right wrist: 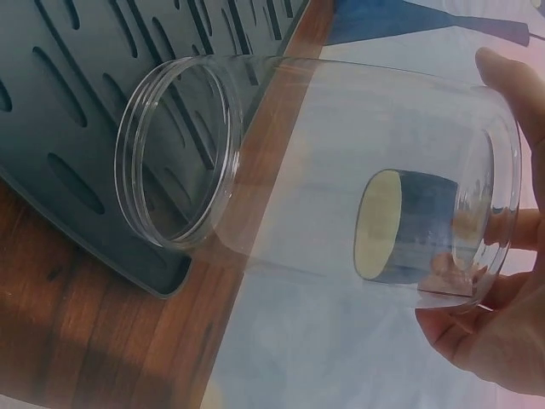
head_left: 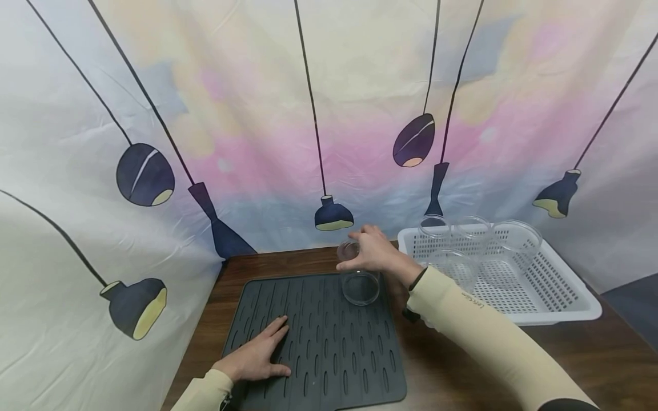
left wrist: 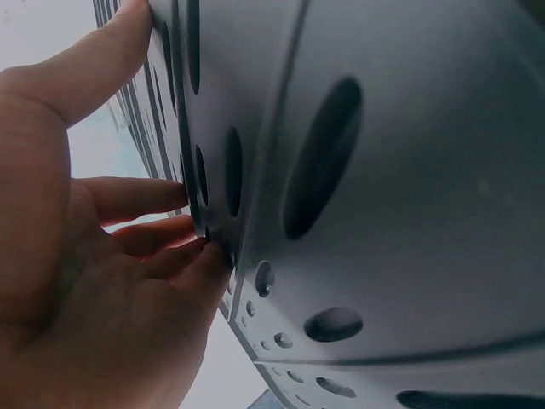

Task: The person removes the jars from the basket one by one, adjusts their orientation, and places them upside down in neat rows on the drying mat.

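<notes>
My right hand (head_left: 374, 250) grips a clear, see-through jar (right wrist: 294, 170) by its base end, thumb on one side and fingers on the other. The jar is upside down, its ridged mouth facing the dark grey ribbed mat (head_left: 319, 342). In the head view that mouth overlaps the mat's far right corner. My left hand (head_left: 260, 354) rests on the mat's left part with fingers spread and straight. The left wrist view shows its fingertips against the slotted surface of the mat.
A white perforated basket (head_left: 586, 311) stands on the brown wooden table (head_left: 437, 365) to the right, with several clear jars (head_left: 516, 240) in it. Behind the table hangs a cloth (head_left: 277, 142) printed with lamps.
</notes>
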